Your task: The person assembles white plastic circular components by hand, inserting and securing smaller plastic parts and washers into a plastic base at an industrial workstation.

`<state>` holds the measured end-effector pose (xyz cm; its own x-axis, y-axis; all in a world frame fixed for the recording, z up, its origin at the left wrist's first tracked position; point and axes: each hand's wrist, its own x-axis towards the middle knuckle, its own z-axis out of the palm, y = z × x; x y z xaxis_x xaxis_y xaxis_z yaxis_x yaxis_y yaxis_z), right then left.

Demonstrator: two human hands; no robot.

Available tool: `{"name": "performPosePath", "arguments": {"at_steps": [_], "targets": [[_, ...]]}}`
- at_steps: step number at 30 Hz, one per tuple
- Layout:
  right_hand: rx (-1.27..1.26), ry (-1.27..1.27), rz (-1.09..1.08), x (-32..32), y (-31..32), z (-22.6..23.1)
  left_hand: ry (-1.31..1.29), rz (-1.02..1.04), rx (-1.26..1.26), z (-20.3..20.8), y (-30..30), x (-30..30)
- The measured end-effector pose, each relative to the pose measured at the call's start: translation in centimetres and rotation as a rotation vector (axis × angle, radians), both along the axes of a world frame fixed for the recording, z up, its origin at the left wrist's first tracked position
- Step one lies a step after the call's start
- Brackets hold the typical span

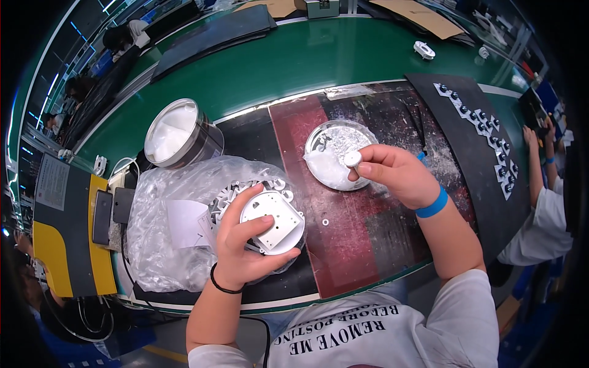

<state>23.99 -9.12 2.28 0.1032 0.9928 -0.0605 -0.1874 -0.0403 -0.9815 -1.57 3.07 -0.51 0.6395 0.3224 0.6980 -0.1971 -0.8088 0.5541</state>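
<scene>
My left hand [234,248] is closed around a white round plastic housing [281,228] with a flat plate and small holes, fingers over its face. Between the thumb and fingers of my right hand [402,175] is a small white round plastic piece [352,159]. It is held over a shallow metal dish [314,136] containing a whitish, grease-like substance [326,170]. Beneath and beside my left hand, a clear plastic bag [153,260] holds several small white parts [228,195]. A sheet of paper [185,224] lies on it.
Behind the bag, a metal tin [213,140] holds white material. A small white ring [325,222] lies on the red mat [343,257]. At right, a black sheet [457,101] bears several white pieces with dark round parts [491,126]. Another person's hands [531,138] are beyond.
</scene>
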Motion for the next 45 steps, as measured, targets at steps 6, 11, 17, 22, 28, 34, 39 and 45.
{"name": "performPosePath", "arguments": {"at_steps": [6, 11, 17, 22, 28, 34, 39, 45], "targets": [[0.161, -0.818, -0.211, 0.7, 0.3, -0.3, 0.012, 0.002, 0.006, -0.2, 0.0, -0.1], [0.21, -1.402, -0.275, 1.6, 0.9, -1.8, 0.012, -0.015, 0.011, -0.1, 0.0, 0.2], [0.231, -1.462, -0.246, 1.6, 1.1, -2.1, 0.02, -0.012, 0.014, -0.2, 0.0, 0.1], [0.208, -1.487, -0.23, 1.6, 1.2, -2.4, 0.029, -0.007, 0.024, -0.2, -0.1, 0.0], [0.27, -1.572, -0.344, 1.7, 1.7, -2.7, 0.023, -0.015, 0.008, 0.1, -0.3, 0.2], [0.037, -0.716, -0.274, 0.3, 1.1, -1.1, 0.049, -0.041, -0.023, 0.2, -0.6, 0.3], [-0.051, -0.023, -0.056, -1.5, 0.4, 0.3, 0.116, -0.054, -0.039, 0.4, -1.6, 0.8], [0.059, 0.234, 0.021, -4.5, 0.2, -0.6, 0.174, -0.085, -0.13, 0.1, -2.7, 1.5]]}}
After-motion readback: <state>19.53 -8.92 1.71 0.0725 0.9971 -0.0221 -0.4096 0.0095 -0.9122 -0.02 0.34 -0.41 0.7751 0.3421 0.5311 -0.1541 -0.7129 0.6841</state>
